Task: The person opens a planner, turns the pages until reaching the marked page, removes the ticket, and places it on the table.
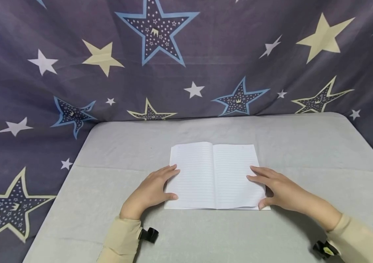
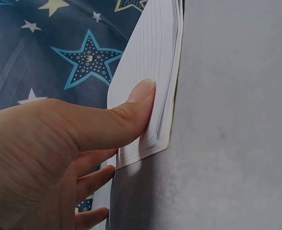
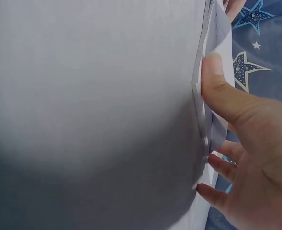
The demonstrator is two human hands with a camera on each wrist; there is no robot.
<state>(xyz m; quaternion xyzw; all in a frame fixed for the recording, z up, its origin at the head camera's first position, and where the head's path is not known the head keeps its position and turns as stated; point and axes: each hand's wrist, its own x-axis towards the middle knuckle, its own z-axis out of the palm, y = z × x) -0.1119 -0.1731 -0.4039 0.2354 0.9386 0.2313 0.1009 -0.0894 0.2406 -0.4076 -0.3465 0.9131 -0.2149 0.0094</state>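
An open notebook [image 1: 193, 175] with lined white pages lies flat on the grey tabletop, its fold running down the middle. At its left edge, my left hand [image 1: 151, 188] rests with the thumb and fingertips on the page. The left wrist view shows the left thumb [image 2: 136, 105] lying across the notebook's corner [image 2: 152, 134], the other fingers spread beside it. My right hand [image 1: 282, 190] touches the right page with its fingertips. Its thumb [image 3: 217, 81] presses near the lower right corner, where the page edges [image 3: 210, 110] look slightly lifted in the right wrist view.
The grey cloth-like table surface [image 1: 107, 146] extends around the notebook. Behind it hangs a dark curtain [image 1: 226, 47] printed with stars, which also borders the table's sides. Black wrist straps [image 1: 149, 235] sit by both beige sleeves [image 1: 120, 237].
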